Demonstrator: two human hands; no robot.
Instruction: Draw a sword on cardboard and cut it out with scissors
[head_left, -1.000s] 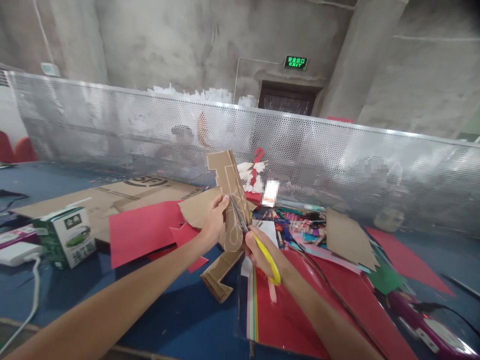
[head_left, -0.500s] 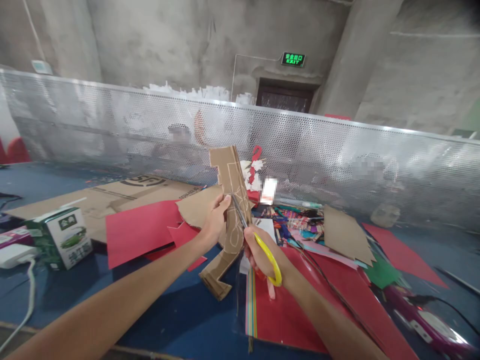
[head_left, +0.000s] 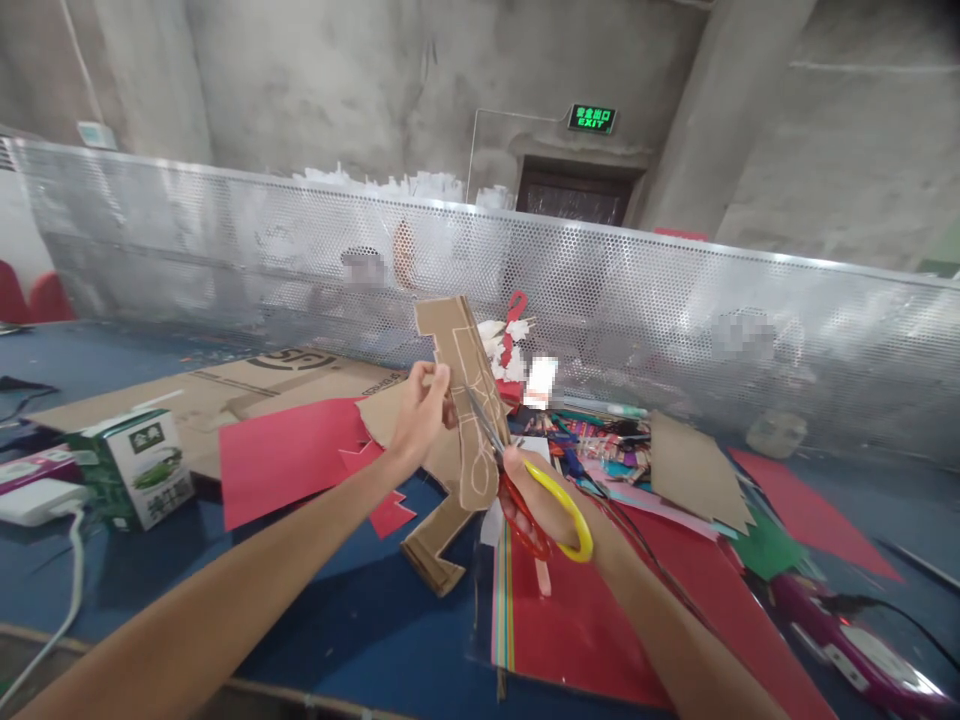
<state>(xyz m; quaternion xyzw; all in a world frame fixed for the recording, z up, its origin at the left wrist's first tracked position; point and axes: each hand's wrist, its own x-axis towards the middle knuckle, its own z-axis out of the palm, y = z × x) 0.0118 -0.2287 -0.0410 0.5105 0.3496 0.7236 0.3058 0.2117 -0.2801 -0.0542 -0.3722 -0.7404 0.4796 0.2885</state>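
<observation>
My left hand [head_left: 426,400] pinches the left edge of a brown cardboard piece [head_left: 454,345], which is held up and tilted. Pale outlines are drawn on it, with a loop near its rounded lower end. My right hand [head_left: 531,488] is closed round scissors [head_left: 568,508] with one yellow and one red handle loop. Their blades point up and to the left across the front of the cardboard; whether they bite into it I cannot tell. Below the held piece, an angled cardboard strip [head_left: 435,550] appears separate, resting on the blue table [head_left: 337,620].
Red paper sheets [head_left: 285,455] and a flattened carton [head_left: 225,400] lie to the left, beside a green-and-white box [head_left: 139,470]. On the right are a red paper pack [head_left: 585,630], a brown card [head_left: 694,470] and a purple power strip [head_left: 855,645]. A perforated metal screen [head_left: 637,310] stands behind.
The scissors and my right hand have shifted slightly right, and the red handle loop shows more. The held cardboard's rounded lower end now stands out apart from the strip below. My left hand moved slightly up-left.
</observation>
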